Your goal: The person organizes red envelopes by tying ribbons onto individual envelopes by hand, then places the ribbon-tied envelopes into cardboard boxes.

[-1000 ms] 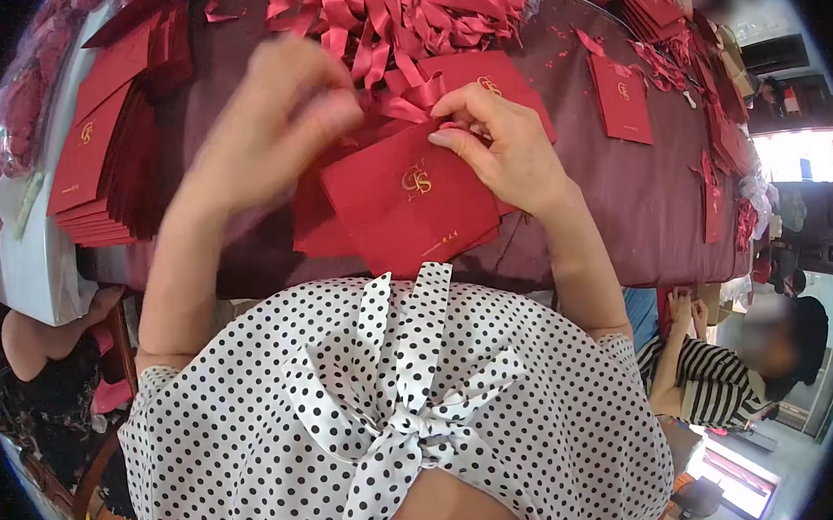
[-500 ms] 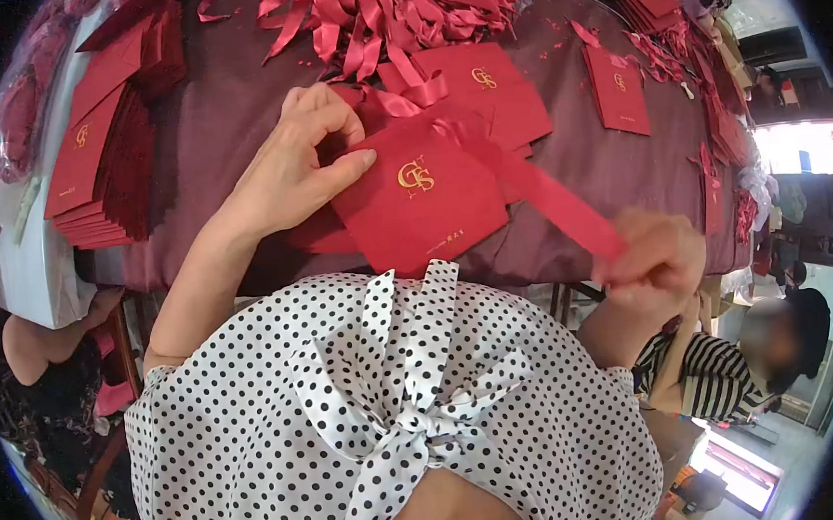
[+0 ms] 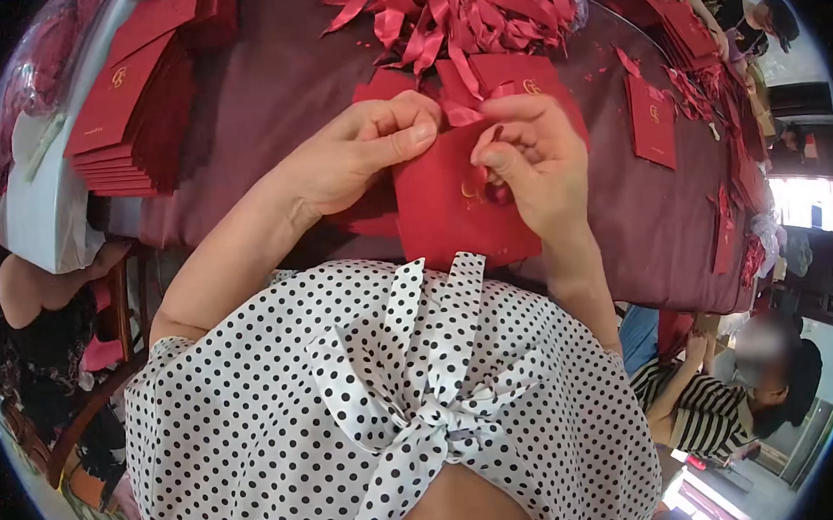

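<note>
A flat red paper pouch with a gold logo lies before me near the table's front edge. My left hand pinches its upper left corner between thumb and fingers. Over the pouch's right half is my right hand, fingers curled around a red satin ribbon, hiding most of the logo. Part of the ribbon shows at the pouch's top edge, between both hands. Behind it lie more red pouches, partly covered by my right hand.
A pile of cut red ribbons lies at the back. To the left leans a stack of red pouches beside a white box. A single pouch lies at right on the dark red tablecloth. A person in stripes sits at right.
My right hand has come from the far right, where it held the ribbon stretched out, back over the pouch. My left hand stays at the pouch's corner. The view has shifted slightly.
</note>
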`<control>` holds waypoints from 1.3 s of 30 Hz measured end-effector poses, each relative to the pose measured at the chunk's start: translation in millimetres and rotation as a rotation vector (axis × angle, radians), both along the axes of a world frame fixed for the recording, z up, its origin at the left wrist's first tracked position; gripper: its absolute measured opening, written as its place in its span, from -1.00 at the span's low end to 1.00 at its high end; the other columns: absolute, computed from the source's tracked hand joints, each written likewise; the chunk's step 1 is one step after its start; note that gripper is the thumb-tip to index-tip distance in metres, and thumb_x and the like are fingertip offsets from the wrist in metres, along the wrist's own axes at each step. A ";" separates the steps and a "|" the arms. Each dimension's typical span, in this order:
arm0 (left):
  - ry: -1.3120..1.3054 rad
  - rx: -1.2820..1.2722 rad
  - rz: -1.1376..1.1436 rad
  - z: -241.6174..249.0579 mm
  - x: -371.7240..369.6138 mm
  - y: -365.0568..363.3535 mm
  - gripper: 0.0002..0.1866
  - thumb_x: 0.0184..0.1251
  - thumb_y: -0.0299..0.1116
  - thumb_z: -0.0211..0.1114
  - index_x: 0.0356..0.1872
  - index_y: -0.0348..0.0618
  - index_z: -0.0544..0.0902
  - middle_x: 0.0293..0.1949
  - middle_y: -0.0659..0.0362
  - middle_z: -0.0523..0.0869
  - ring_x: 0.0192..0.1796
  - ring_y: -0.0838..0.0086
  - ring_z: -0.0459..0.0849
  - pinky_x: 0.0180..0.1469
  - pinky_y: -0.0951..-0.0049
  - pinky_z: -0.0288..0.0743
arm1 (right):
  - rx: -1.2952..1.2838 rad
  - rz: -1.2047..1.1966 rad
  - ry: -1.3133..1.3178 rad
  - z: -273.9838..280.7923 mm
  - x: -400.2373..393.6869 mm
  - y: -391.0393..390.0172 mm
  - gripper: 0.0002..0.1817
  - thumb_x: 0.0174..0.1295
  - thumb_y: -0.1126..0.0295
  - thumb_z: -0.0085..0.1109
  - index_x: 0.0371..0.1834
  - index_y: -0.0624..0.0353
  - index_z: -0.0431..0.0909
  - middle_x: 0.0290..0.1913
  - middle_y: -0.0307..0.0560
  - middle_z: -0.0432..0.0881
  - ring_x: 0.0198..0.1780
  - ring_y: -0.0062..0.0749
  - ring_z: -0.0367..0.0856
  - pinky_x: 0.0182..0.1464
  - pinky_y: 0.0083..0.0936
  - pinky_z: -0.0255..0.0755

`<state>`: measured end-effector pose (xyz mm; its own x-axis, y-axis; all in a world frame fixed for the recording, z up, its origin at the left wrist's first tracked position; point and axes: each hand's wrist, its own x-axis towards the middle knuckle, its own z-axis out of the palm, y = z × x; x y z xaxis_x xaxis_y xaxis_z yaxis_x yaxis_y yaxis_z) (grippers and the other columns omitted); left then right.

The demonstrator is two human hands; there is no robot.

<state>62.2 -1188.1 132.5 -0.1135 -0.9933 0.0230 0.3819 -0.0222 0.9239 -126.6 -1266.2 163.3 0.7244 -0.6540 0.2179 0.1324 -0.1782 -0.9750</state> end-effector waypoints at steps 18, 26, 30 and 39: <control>0.021 -0.051 0.069 -10.4 -3.6 -2.9 -0.82 0.29 -0.32 0.28 -0.37 -0.16 0.49 -0.29 0.37 0.46 -0.20 0.71 0.34 -0.10 0.67 0.23 | -0.478 -0.127 0.370 11.5 4.5 8.3 -0.87 0.06 0.59 0.30 -0.31 0.30 0.62 -0.39 -0.21 0.62 -0.44 -0.72 0.51 -0.40 -0.77 0.36; -0.071 -0.128 0.146 -8.3 -6.3 -0.5 -0.81 0.31 -0.30 0.26 -0.35 -0.19 0.49 -0.27 0.33 0.48 -0.19 0.67 0.35 -0.07 0.64 0.24 | -0.552 -0.134 0.362 18.8 8.6 11.6 -0.92 0.00 0.52 0.28 -0.42 0.21 0.61 -0.51 -0.13 0.57 -0.59 -0.48 0.49 -0.54 -0.59 0.34; -0.314 -0.258 0.222 -5.2 -5.7 1.5 -0.84 0.28 -0.35 0.26 -0.37 -0.20 0.49 -0.25 0.25 0.50 -0.12 0.54 0.38 0.00 0.54 0.23 | -0.649 -0.098 0.409 24.5 9.6 13.6 -0.94 0.01 0.53 0.25 -0.45 0.25 0.56 -0.51 -0.10 0.54 -0.53 -0.31 0.53 -0.50 -0.46 0.38; -0.821 -0.596 0.456 7.8 -3.5 11.7 -0.90 0.17 -0.49 0.25 -0.39 -0.20 0.49 -0.20 0.14 0.52 0.00 0.25 0.39 0.10 0.32 0.20 | -0.161 0.001 0.411 27.8 22.2 14.8 -0.79 0.09 0.55 0.21 -0.26 0.34 0.41 -0.48 -0.06 0.58 -0.46 -0.44 0.59 -0.42 -0.51 0.46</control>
<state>58.7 -1176.4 140.3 0.0595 -0.8009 0.5959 -0.4909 0.4963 0.7160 -104.4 -1251.4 191.1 0.7725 -0.6349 0.0109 -0.2604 -0.3324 -0.9065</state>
